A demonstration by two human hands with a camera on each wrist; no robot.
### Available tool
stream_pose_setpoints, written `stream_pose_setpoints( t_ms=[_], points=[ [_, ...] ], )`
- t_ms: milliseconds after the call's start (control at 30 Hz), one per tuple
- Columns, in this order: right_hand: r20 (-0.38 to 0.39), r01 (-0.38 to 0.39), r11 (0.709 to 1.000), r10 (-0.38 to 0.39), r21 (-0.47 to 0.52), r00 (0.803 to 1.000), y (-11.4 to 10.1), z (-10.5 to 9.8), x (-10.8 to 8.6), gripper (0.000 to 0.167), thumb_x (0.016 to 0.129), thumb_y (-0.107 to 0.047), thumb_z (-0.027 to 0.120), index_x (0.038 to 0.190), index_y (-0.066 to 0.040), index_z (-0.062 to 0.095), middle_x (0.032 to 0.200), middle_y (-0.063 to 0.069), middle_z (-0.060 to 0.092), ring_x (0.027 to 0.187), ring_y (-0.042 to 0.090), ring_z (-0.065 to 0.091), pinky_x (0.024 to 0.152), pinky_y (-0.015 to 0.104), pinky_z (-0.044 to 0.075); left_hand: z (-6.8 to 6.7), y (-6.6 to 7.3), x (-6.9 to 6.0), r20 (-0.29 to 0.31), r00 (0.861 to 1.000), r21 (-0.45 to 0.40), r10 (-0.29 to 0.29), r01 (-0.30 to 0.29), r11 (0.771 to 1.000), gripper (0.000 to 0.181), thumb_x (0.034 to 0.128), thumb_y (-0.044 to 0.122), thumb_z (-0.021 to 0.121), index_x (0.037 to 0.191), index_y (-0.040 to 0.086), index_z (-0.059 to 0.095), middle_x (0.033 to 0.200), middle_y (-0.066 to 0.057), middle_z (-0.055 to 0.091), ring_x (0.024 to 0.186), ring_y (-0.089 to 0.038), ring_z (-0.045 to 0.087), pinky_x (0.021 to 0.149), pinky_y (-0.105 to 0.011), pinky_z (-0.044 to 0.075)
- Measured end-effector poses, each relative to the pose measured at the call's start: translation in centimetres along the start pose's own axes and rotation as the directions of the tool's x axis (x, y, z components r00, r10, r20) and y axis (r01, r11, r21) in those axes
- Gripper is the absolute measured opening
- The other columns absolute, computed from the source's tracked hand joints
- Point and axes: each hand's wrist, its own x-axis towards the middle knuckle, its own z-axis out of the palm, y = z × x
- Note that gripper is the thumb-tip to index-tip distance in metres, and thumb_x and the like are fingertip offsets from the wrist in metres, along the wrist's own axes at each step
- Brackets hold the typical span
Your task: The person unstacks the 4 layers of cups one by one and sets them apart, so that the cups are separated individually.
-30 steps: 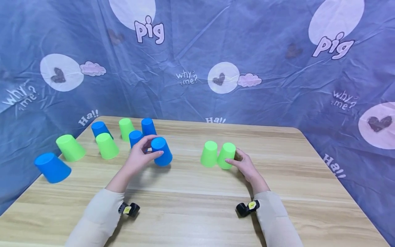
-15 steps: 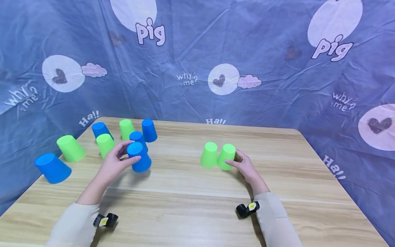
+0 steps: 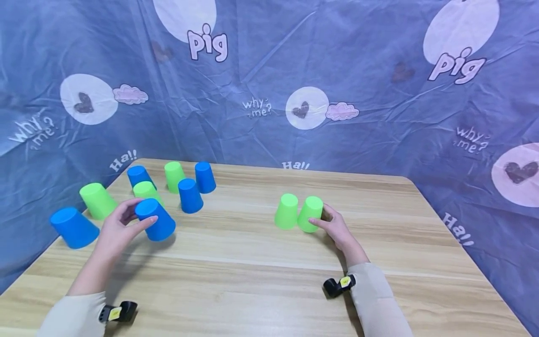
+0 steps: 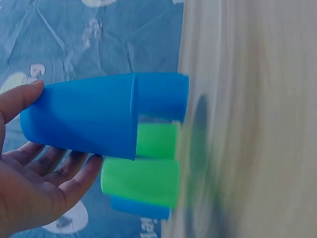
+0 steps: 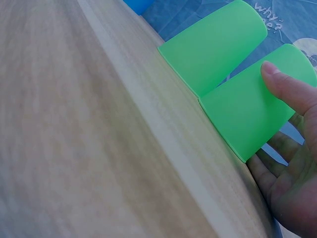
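A blue cup (image 3: 156, 222), upside down, is gripped between the thumb and fingers of my left hand (image 3: 122, 224). Its rim is raised off the wooden table, as the gap in the left wrist view shows. Behind it stands a green cup (image 3: 146, 189), partly hidden. Over on the right, my right hand (image 3: 337, 228) holds an upside-down green cup (image 3: 309, 215) by its side, the thumb on the near face. That cup rests on the table. Its rim touches a second green cup (image 5: 213, 47) standing to its left.
More upside-down cups stand on the left: a near blue cup (image 3: 75, 228), a green cup (image 3: 98, 201), a far blue cup (image 3: 140, 176), a far green cup (image 3: 174, 177) and two blue cups (image 3: 191, 196) right of it. A printed blue cloth (image 3: 252, 70) hangs behind the wooden table (image 3: 252, 290).
My left hand has carried the blue cup leftward across the table, uncovering the blue cup that was behind it. The right hand stays on its green cup.
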Motion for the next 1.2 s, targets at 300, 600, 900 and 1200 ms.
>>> stream_pose_setpoints(
  t_ms=[300, 600, 900, 1200],
  points=[
    [0.012, -0.004, 1.0, 0.004, -0.005, 1.0, 0.2, -0.2, -0.1, 0.066, 0.074, -0.026, 0.067, 0.129, -0.006, 0.037, 0.128, 0.013, 0.041, 0.117, 0.026, 0.034, 0.098, 0.042, 0.021, -1.8, -1.2, -0.5, -0.041, 0.997, 0.022, -0.071, 0.072, 0.997, 0.069, 0.072, 0.047, 0.063, 0.131, 0.029, 0.032, 0.124, -0.008, 0.042, 0.112, -0.026, 0.038, 0.086, -0.049, 0.035],
    [0.004, -0.019, 1.0, 0.019, -0.005, 1.0, 0.2, -0.2, -0.3, 0.067, 0.074, -0.026, 0.067, 0.13, -0.007, 0.037, 0.128, 0.013, 0.04, 0.118, 0.026, 0.033, 0.099, 0.043, 0.02, -3.4, -1.4, -0.6, -0.037, 0.989, 0.048, -0.145, 0.146, 0.988, 0.083, 0.0683, 0.055, 0.06, 0.135, 0.022, 0.025, 0.128, -0.015, 0.036, 0.115, -0.034, 0.032, 0.086, -0.053, 0.032],
    [0.001, -0.002, 1.0, 0.002, 0.01, 1.0, 0.1, -0.1, -0.1, 0.065, 0.074, -0.025, 0.068, 0.129, -0.006, 0.038, 0.127, 0.013, 0.041, 0.117, 0.025, 0.035, 0.099, 0.041, 0.021, -4.4, -1.8, -0.6, -0.042, 0.983, 0.05, -0.181, 0.183, 0.982, 0.083, 0.0716, 0.05, 0.061, 0.135, 0.012, 0.025, 0.13, -0.02, 0.032, 0.115, -0.038, 0.03, 0.087, -0.054, 0.031],
    [0.007, -0.009, 1.0, 0.009, 0.026, 1.0, 0.2, 0.0, 0.2, 0.065, 0.074, -0.019, 0.067, 0.129, -0.005, 0.036, 0.128, 0.015, 0.039, 0.118, 0.027, 0.033, 0.099, 0.041, 0.021, -4.5, -2.5, -0.5, -0.067, 0.975, 0.067, -0.211, 0.215, 0.974, 0.085, 0.0714, 0.051, 0.06, 0.134, 0.006, 0.024, 0.129, -0.022, 0.033, 0.112, -0.039, 0.033, 0.085, -0.054, 0.032]
  ],
)
